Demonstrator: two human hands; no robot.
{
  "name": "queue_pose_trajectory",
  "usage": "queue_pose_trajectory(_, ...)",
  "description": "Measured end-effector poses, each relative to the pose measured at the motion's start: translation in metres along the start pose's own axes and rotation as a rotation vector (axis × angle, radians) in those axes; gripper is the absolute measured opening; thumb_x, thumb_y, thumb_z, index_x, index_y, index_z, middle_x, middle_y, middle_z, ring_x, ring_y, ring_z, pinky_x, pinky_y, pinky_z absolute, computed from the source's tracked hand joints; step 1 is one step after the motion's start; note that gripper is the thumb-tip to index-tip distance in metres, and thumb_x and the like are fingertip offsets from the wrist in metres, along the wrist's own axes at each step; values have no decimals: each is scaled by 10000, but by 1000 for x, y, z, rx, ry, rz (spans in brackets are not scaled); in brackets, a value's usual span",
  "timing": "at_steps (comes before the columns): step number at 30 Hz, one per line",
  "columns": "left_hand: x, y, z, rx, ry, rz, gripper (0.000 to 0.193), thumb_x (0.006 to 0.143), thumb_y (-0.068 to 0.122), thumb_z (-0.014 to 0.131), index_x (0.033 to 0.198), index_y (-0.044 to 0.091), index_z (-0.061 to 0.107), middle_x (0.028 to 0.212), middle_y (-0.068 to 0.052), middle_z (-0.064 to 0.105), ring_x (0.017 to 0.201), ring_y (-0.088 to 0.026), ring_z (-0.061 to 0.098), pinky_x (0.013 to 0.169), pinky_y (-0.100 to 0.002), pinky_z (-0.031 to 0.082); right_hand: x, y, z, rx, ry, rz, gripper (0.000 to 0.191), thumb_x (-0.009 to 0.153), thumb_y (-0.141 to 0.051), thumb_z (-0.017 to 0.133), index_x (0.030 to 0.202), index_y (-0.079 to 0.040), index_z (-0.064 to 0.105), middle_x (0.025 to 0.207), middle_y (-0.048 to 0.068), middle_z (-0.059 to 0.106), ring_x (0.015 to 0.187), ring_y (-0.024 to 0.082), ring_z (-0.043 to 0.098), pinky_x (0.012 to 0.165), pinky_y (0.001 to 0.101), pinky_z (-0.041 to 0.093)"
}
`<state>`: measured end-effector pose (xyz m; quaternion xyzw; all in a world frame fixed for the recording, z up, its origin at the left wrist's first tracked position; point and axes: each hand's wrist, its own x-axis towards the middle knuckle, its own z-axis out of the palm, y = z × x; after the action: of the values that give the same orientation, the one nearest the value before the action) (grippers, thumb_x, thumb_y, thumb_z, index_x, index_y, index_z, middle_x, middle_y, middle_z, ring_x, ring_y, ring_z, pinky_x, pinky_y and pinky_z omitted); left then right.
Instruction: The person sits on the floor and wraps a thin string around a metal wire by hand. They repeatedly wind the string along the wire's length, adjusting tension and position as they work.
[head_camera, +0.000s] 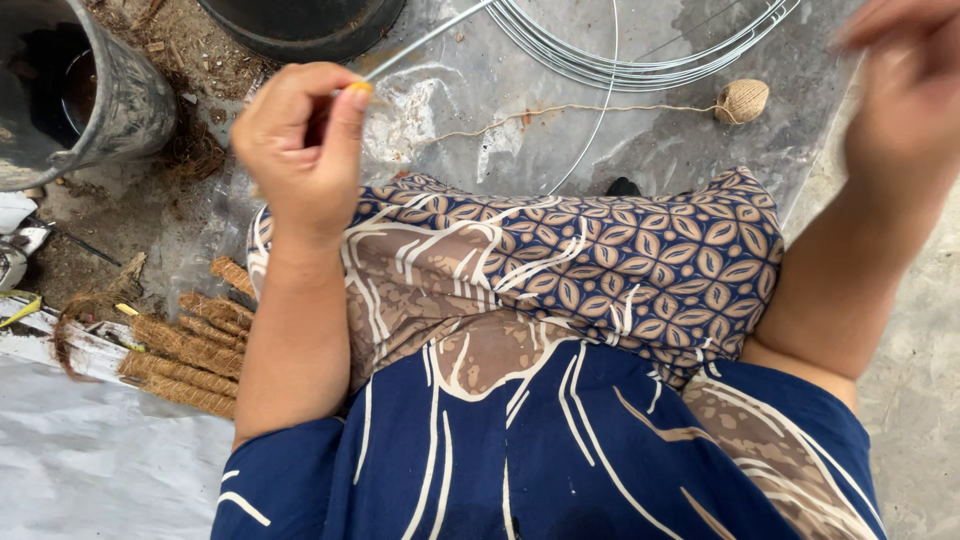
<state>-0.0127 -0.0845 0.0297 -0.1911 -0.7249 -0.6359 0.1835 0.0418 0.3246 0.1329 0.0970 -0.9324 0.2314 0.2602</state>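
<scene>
1. Head view, looking down over a patterned dress (560, 300) onto a plastic sheet (470, 130) spread on the ground.
2. Left hand (300, 150) was closed in a pinch on a thin wire (420, 42), thumb against fingers, near its end.
3. Wire ran up and right from the pinch toward a coil (640, 50) of the same grey wire lying on the sheet.
4. Right hand (905, 80) was raised at the upper right and blurred; whether it was spread or closed could not be told.
5. Twine ball (742, 100) lay just below the coil, a loose strand trailing left across the sheet.
6. Coir sticks (185, 350) lay bundled at the left; a bucket (100, 100) stood beyond them.
7. Handling, judged: wire looked light, stiff and springy, smooth enough to slip, so a firm pinch close to the working end would suit; the cut tip could prick.
</scene>
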Motion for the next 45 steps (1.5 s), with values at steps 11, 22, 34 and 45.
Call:
queue_pose_trajectory(11,6,19,25,191,-58,68,87,1007,-6,780,1017,41,707,854,-30,648,686,-93,568,622,-256,412,-96,-167,40,1516,-1233,-1074,364,932,-287,675,738,-52,476,821,120,538,826,309,560,668,397,398)
queue_pose_trajectory(22,10,15,29,198,-60,68,92,993,12,788,997,63,711,825,-22,630,656,-97,548,608,-263,405,-46,-139,42,1391,-684,-1050,187,1050,-79,532,952,-46,688,843,53,617,722,195,597,597,331,426)
queue_pose_trajectory(34,2,-5,30,186,-81,45,92,1005,11,786,1012,56,706,832,-33,623,663,-106,544,598,-252,410,-44,-140,10,1652,-552,-473,270,1101,-87,472,849,-20,539,789,155,716,639,257,768,532,384,621)
queue_pose_trajectory(45,-14,-18,34,241,-98,129,126,1047,60,821,999,43,705,749,-52,578,657,-154,519,590,-283,372,-82,-112,19,2161,-974,-451,407,1155,-153,390,1013,135,639,995,287,703,984,509,787,965,627,648)
